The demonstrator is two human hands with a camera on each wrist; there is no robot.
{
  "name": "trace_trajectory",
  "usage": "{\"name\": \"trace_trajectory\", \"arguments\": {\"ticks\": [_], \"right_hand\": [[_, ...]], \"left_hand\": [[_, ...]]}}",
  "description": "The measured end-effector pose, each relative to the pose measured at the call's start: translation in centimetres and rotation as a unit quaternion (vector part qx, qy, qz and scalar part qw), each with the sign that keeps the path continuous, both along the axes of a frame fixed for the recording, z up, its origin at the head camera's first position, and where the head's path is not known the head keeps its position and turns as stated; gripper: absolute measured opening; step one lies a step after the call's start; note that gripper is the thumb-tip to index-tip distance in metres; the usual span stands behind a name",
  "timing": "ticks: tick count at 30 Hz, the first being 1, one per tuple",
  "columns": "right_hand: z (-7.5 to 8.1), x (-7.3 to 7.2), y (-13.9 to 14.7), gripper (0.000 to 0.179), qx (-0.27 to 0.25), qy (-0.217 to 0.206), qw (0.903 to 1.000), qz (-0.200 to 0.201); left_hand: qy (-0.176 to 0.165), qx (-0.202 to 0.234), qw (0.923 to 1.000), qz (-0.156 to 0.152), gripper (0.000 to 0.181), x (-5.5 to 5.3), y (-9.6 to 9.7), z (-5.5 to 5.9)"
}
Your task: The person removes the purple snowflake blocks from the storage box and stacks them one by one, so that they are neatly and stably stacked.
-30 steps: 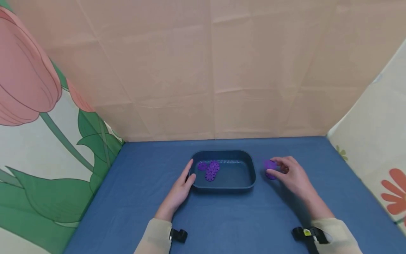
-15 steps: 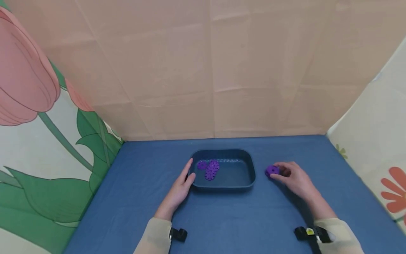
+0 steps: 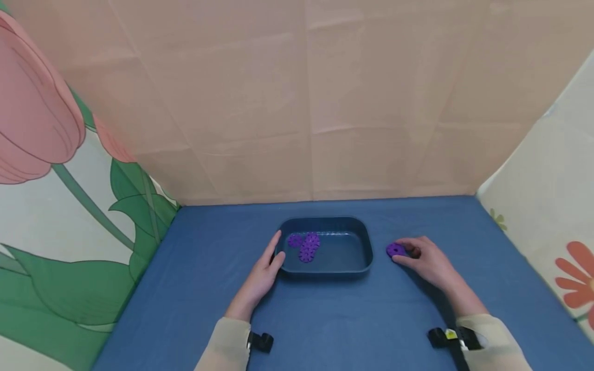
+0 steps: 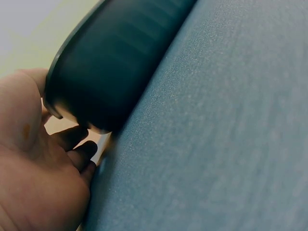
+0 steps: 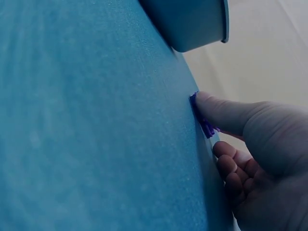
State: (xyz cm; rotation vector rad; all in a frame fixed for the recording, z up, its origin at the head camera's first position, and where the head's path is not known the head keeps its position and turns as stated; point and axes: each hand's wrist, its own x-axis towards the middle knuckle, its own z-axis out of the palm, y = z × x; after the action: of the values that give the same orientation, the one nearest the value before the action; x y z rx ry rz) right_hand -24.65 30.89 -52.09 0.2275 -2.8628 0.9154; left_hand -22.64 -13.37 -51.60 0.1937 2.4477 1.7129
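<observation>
In the head view a dark blue rectangular tray (image 3: 331,272) stands on the blue-covered table. Several purple notched discs (image 3: 307,250) lie at its left end, some overlapping. My left hand (image 3: 260,275) rests against the tray's left end, index finger stretched along the wall and thumb at the rim; the left wrist view shows this hand (image 4: 43,163) beside the tray's end (image 4: 103,72). Right of the tray, my right hand (image 3: 429,262) pinches a purple notched disc (image 3: 395,250) low over the cloth. The right wrist view shows the thumb on that disc (image 5: 201,118), its far part hidden.
Blue cloth (image 3: 325,319) covers the table. A plain beige sheet (image 3: 306,103) hangs behind its back edge. Flower-printed sheets flank it: a pink tulip (image 3: 42,103) at left and an orange flower (image 3: 577,278) at right.
My right hand has shifted slightly downward in view, and the purple disc, held tilted half a second ago, now lies flatter. The left hand and tray look steady.
</observation>
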Motion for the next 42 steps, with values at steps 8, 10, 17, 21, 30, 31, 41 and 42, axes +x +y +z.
{"name": "trace_trajectory", "arguments": {"ticks": [8,10,17,21,30,31,41,42], "right_hand": [[0.1,0.0,0.0,0.053,0.008,-0.006,0.9999,0.003],[0.1,0.0,0.0,0.054,0.007,-0.005,1.0000,0.005],[0.1,-0.1,0.0,0.057,0.003,-0.009,0.9999,0.004],[-0.1,-0.2,0.1,0.056,0.007,-0.014,0.9999,0.000],[-0.3,-0.3,0.1,0.058,0.008,-0.013,0.9999,-0.002],[-0.3,-0.3,0.1,0.058,0.008,-0.012,0.9999,-0.001],[1.1,-0.3,-0.6,0.061,-0.006,-0.016,0.9999,0.003],[1.5,-0.2,-0.8,0.060,-0.009,-0.010,0.9999,-0.002]], "left_hand": [[0.005,0.012,0.9999,-0.006,0.063,-0.2,0.0,-0.3],[0.004,0.014,0.9999,-0.007,0.063,-0.1,-0.1,-0.3],[0.003,0.007,1.0000,-0.004,0.063,-0.1,0.0,-0.3],[0.001,0.003,1.0000,-0.003,0.062,-0.1,0.0,-0.3],[-0.027,-0.007,0.9994,-0.022,0.063,0.8,0.1,2.4],[-0.026,-0.007,0.9994,-0.021,0.063,0.6,0.1,2.0],[0.001,0.002,1.0000,-0.005,0.064,-0.1,-0.1,-0.2],[0.002,0.002,1.0000,-0.005,0.064,-0.1,-0.1,-0.2]]}}
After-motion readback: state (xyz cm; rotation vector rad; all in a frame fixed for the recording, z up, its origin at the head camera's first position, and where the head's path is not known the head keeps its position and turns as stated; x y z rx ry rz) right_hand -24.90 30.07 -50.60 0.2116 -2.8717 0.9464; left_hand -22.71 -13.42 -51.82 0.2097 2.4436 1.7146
